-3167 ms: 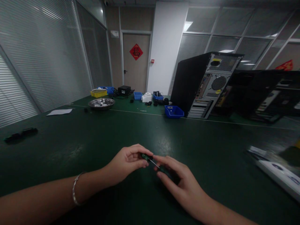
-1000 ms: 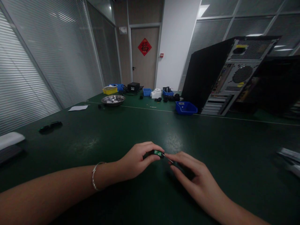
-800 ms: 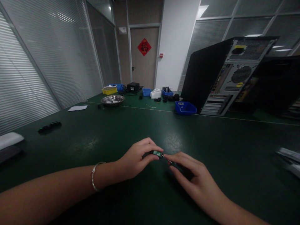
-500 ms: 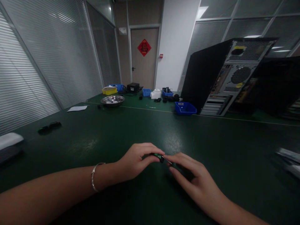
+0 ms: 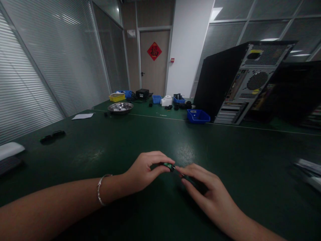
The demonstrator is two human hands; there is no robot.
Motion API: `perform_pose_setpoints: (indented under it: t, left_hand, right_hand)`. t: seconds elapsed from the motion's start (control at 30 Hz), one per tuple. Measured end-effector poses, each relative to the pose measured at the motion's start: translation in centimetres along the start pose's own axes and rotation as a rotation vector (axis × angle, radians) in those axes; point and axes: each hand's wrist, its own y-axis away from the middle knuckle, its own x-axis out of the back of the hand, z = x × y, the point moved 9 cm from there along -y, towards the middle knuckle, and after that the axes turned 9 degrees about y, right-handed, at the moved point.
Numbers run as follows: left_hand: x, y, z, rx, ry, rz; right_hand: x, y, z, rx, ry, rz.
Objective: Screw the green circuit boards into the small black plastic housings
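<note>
Between the thumb and fingers of my left hand [image 5: 147, 170] is a small green circuit board [image 5: 168, 165] with a dark end, held above the green table [image 5: 140, 137]. My right hand [image 5: 208, 190] pinches a thin metal tool [image 5: 178, 172], whose tip meets the board's dark end. Its handle is mostly hidden under my right fingers. A silver bracelet circles my left wrist.
A black computer tower [image 5: 218, 80] stands back right, beside a blue bin [image 5: 198, 116]. A metal bowl [image 5: 120, 107], white paper [image 5: 82, 116] and dark parts [image 5: 53, 136] lie to the left. Blurred metallic items [image 5: 311, 170] are at the right edge.
My left hand and the board have shifted slightly up and left. My right hand has barely moved, and the tool still touches the board's end.
</note>
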Motion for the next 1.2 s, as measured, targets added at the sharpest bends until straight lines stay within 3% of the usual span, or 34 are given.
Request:
perform_pose_setpoints:
  t: [0.43,0.63,0.8,1.2]
  left_hand:
    - [-0.4,0.2,0.3,-0.020,-0.069,-0.044]
    - [-0.3,0.0,-1.1,0.125,0.091,-0.018]
    - [-0.5,0.3,-2.5,0.254,0.350,0.027]
    - [-0.8,0.4,-3.3,0.342,0.588,0.082]
  right_hand:
    - [-0.3,0.2,0.1,0.016,0.061,-0.018]
    - [-0.1,0.3,0.2,0.032,0.034,0.003]
    - [-0.1,0.3,0.3,0.022,0.028,-0.004]
    - [0.1,0.1,0.0,0.012,0.017,0.014]
